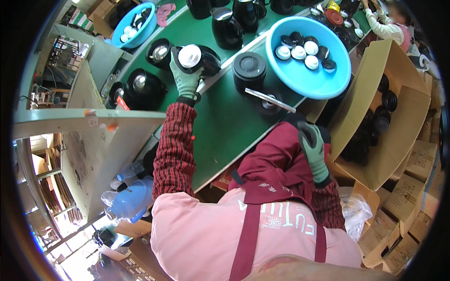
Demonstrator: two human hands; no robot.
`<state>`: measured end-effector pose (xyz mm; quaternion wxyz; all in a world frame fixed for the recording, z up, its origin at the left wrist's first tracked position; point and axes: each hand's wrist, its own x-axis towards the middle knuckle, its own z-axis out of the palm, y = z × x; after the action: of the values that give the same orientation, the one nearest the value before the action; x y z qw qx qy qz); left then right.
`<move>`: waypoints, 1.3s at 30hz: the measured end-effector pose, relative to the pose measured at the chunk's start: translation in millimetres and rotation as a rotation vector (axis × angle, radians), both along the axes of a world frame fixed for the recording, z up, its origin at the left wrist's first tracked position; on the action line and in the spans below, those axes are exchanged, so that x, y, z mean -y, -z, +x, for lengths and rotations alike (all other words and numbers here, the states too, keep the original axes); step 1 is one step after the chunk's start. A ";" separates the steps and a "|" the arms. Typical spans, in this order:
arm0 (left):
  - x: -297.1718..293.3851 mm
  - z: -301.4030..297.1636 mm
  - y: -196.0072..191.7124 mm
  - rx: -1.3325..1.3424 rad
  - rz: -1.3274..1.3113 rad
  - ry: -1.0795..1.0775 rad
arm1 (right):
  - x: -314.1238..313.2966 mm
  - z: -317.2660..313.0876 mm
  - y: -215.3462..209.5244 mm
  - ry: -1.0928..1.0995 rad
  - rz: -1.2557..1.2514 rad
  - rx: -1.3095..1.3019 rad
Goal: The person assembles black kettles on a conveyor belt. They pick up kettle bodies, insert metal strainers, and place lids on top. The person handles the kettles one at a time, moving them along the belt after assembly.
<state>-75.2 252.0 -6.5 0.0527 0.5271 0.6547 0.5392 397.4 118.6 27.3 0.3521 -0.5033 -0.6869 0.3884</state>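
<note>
- Left hand (pixel 186 79), in a knitted green glove, was clamped on a glossy black jug body (pixel 202 58) with a white round insert, upper centre of the frame, on the green belt (pixel 225 122);
- Right hand (pixel 313 151), gloved, rested at the lap, centre right; whether it held anything could not be told;
- A round blue plastic basin (pixel 323 82) of black and white caps sat upper right; a black ribbed lid (pixel 249 65) stood between; an open cardboard box (pixel 398 117) lay right.

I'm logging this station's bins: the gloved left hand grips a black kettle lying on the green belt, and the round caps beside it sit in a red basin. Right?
One detail is wrong: the basin is light blue, not red, as the head view shows. The rest holds: the left hand in its green glove grips the black kettle on the green belt, and the black and white round caps lie in that basin.
</note>
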 end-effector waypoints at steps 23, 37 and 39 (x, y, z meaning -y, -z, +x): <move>-14.3 -113.1 1.5 -0.915 -0.655 -0.423 | 25.0 -8.6 10.9 -0.005 -0.087 0.044; 202.4 96.5 -164.1 -0.931 -0.353 0.838 | -1.4 -138.7 -47.3 -0.755 0.735 0.238; 209.4 97.9 -165.5 -0.642 -0.263 0.820 | 6.2 -110.5 -61.9 -0.753 0.614 0.222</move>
<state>22.7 42.7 159.1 0.1220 0.8669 0.4402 0.1994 286.9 112.3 89.1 0.2440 -0.1315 -0.9371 0.2123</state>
